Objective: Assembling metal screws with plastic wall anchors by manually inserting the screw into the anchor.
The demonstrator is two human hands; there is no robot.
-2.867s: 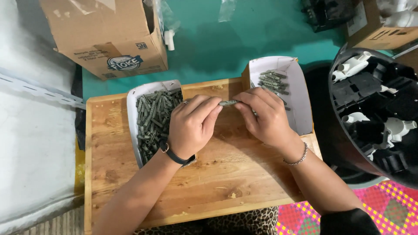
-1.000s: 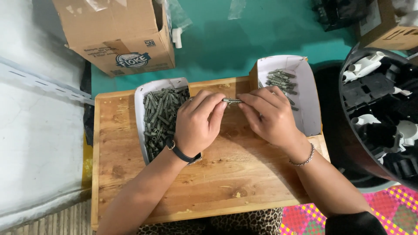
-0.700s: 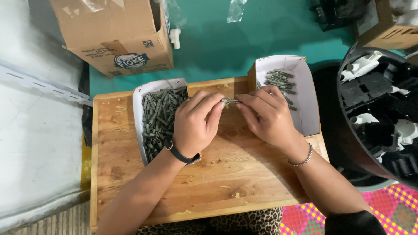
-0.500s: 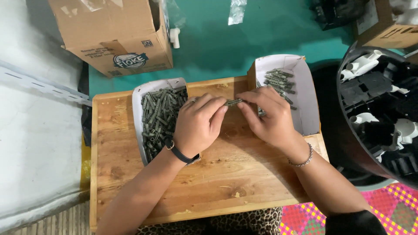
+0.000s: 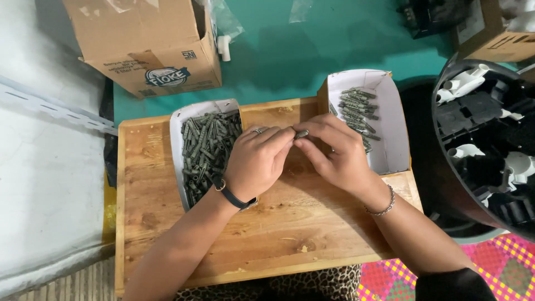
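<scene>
Seen from the head camera, the light-brown wooden work board (image 5: 262, 234) is the landmark for everything here. Over the middle of its far half the two hands meet. The left hand (image 5: 257, 161), with a dark strap on its wrist and a ring on one finger, and the right hand (image 5: 339, 153), with a thin chain bracelet, both pinch one small grey plastic plug (image 5: 301, 134) between their fingertips. Both hands are closed on it, and the plug sits just above the board, between the two trays.

On the far left part of the board lies one white paper tray (image 5: 177, 145) heaped with grey plastic plugs (image 5: 209, 150). They are far too many and too tangled to count. At the board's far right corner stands a second white paper tray (image 5: 390, 117), holding a much smaller group of grey pieces (image 5: 356, 108), roughly a dozen or so, though overlap and the right hand hide some. Judging from the two piles, only a small share of the work looks done. The left tray is nearly full and the right tray mostly bare.

Beyond the board, on the teal floor (image 5: 312, 50), sits one brown cardboard box (image 5: 150, 44) at far left. A second cardboard box (image 5: 496, 39) sits at far right. To the right of the board stands one round dark bin (image 5: 446, 145) of black and white plastic parts (image 5: 490, 134).
</scene>
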